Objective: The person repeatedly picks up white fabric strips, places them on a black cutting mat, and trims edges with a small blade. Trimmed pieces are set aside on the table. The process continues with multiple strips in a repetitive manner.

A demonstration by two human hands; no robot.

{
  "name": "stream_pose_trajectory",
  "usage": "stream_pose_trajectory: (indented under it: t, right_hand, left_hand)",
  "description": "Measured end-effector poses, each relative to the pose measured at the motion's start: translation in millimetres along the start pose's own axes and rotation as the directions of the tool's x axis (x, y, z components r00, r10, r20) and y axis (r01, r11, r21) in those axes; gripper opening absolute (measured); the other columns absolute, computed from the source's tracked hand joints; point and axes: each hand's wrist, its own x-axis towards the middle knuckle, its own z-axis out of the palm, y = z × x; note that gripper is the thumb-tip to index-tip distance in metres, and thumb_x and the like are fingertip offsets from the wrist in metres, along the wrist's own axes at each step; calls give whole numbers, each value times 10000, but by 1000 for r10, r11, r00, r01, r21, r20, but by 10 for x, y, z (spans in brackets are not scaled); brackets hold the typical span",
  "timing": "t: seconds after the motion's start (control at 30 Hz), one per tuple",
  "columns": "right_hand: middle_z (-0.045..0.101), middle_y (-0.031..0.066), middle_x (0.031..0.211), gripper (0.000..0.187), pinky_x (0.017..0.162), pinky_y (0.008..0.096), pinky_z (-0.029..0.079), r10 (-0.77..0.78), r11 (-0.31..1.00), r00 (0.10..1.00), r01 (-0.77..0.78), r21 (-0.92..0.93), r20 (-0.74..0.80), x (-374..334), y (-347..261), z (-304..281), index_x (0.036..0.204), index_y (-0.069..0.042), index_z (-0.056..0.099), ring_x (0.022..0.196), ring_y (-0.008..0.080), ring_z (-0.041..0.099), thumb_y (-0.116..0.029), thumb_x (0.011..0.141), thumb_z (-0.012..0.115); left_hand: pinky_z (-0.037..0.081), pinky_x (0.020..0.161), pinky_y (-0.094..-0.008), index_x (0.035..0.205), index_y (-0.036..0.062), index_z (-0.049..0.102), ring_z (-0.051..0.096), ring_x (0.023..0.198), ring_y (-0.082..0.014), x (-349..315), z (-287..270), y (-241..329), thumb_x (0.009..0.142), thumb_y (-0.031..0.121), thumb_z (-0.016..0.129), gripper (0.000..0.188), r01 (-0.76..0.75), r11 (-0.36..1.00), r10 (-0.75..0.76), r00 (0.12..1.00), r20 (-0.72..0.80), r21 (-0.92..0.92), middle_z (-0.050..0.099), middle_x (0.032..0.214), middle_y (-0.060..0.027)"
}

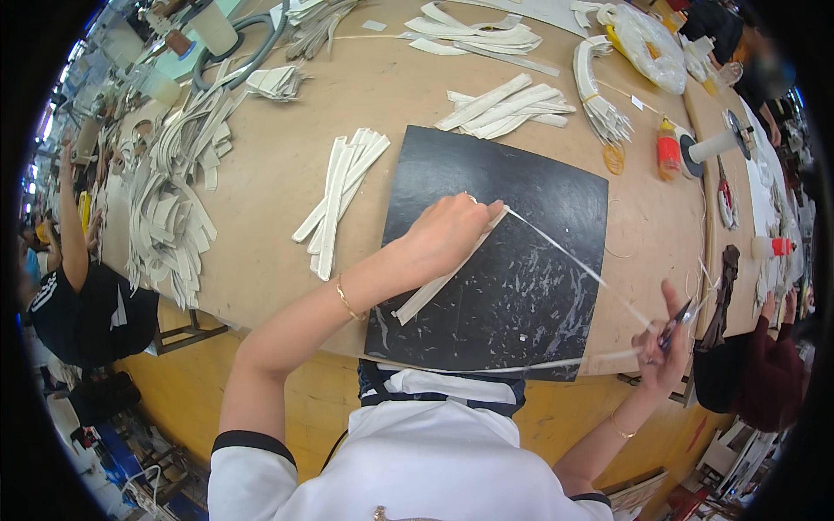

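Left hand (447,233) and fabric strip are met at the middle of the black mat (556,178): the upper end of the cream fabric strip (424,300) is pinched under the bent fingers, and its other end is laid slantwise below the hand, toward the near left side of the mat. From the same pinched end, a narrow white tape (556,245) is stretched in a straight line to the right hand (665,347), which is held beyond the mat's right edge. By the right hand the tape is gripped with partly curled fingers, and a small dark-handled tool (670,330), too blurred to be named surely, is also held there. Another run of tape is led from the right hand leftward along the mat's near edge.

To the left of the left hand, a loose stack of cream strips (339,187) is laid on the tan surface (365,95); farther left, a large heap of greyish pieces (169,230) is spread. Ahead of the left hand, more white strips (504,108) are piled just past the mat. Ahead of the right hand, a red-and-clear bottle (667,154) is placed near a white spool (717,146).
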Motion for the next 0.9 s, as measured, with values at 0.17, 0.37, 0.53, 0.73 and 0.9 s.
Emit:
stream_pose_trajectory:
  t: [0.17,0.37,0.53,0.73,0.9]
  right_hand:
    - [480,-10,528,521,436,207,264,-121,987,992,124,104,-35,-611,-183,-264,1506,5,314,415,26,318,-267,1075,426]
    - [502,-25,605,479,452,224,270,-234,972,849,190,-139,-474,-1282,-732,-753,1430,-22,471,447,22,306,-317,1053,497]
    - [717,132,1016,398,807,370,519,-762,-97,240,-961,-260,-601,-1121,-532,-742,1253,-10,634,923,255,678,-278,959,635]
    - [712,132,1090,314,854,364,497,-510,144,697,-509,-849,-505,44,53,101,1151,4,683,1020,261,662,-209,921,663]
    - [700,123,1012,279,778,321,508,-231,311,972,24,-950,-51,1220,685,1005,1069,-9,708,898,236,677,-221,889,722]
  left_hand:
    - [543,641,-472,1320,7,581,672,736,-397,-45,75,5,929,72,580,396,-21,990,31,997,-73,139,650,785,-246]
    - [533,575,-449,1305,31,590,686,702,-350,-74,123,20,939,166,602,390,20,981,3,993,-117,193,666,792,-195]
    - [501,526,-392,1210,47,644,677,644,-307,-203,204,170,914,310,657,396,204,941,-131,955,-267,269,673,786,-160]
    - [474,771,-400,1221,75,651,627,866,-277,-442,204,179,871,345,712,447,194,954,-90,912,-401,228,651,1008,-103]
    - [412,948,-433,1248,84,635,538,1163,-299,-516,283,93,846,296,735,465,17,962,86,928,-363,273,580,1298,-106]
